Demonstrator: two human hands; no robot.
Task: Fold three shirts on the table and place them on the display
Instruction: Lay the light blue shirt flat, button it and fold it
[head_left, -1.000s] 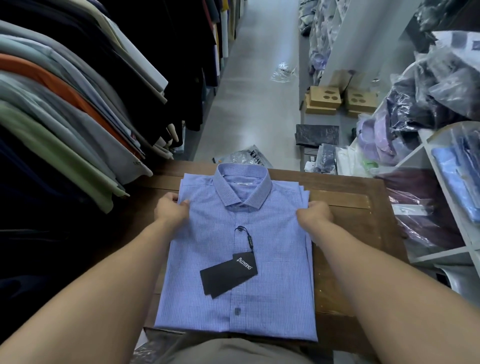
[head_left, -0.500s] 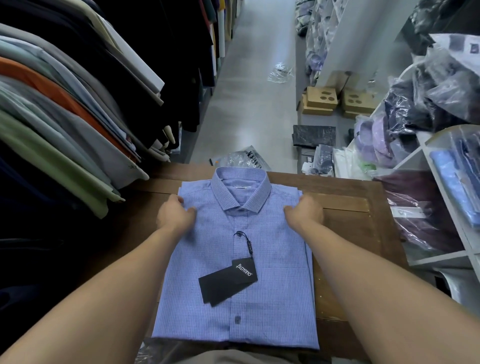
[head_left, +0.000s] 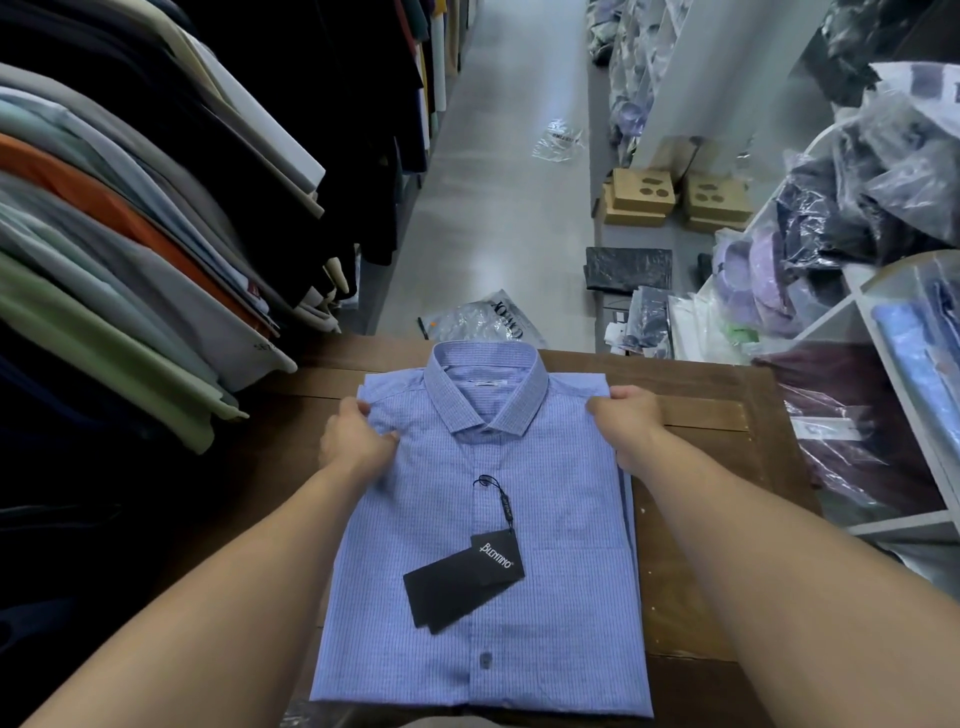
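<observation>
The folded blue checked shirt (head_left: 483, 519) lies flat on the wooden table (head_left: 722, 457) in front of me, collar (head_left: 485, 384) at the far end, button front facing up. A black tag (head_left: 462, 582) on a cord rests on its middle.

My left hand (head_left: 353, 441) is at the shirt's left shoulder. The fingers (head_left: 358, 408) are curled round the outer edge of the cloth and the thumb presses down on top, so I pinch the fold between them; a small crease runs inward from the thumb. My right hand (head_left: 628, 421) is at the right shoulder, just past the collar's point. Its fingers (head_left: 623, 392) are bent over the far corner of the folded edge and grip it, the knuckles raised. I cannot tell where that thumb lies, as the back of the hand hides it. Both forearms reach out over the shirt's long sides.

To my left hang rows of clothes (head_left: 130, 249), their hems reaching over the table's corner. To my right stands a white shelf (head_left: 883, 332) with bagged shirts in it. Beyond the table, on the floor, a clear plastic bag (head_left: 483, 319) lies just past the collar, and cardboard boxes (head_left: 644, 200) sit farther off.
</observation>
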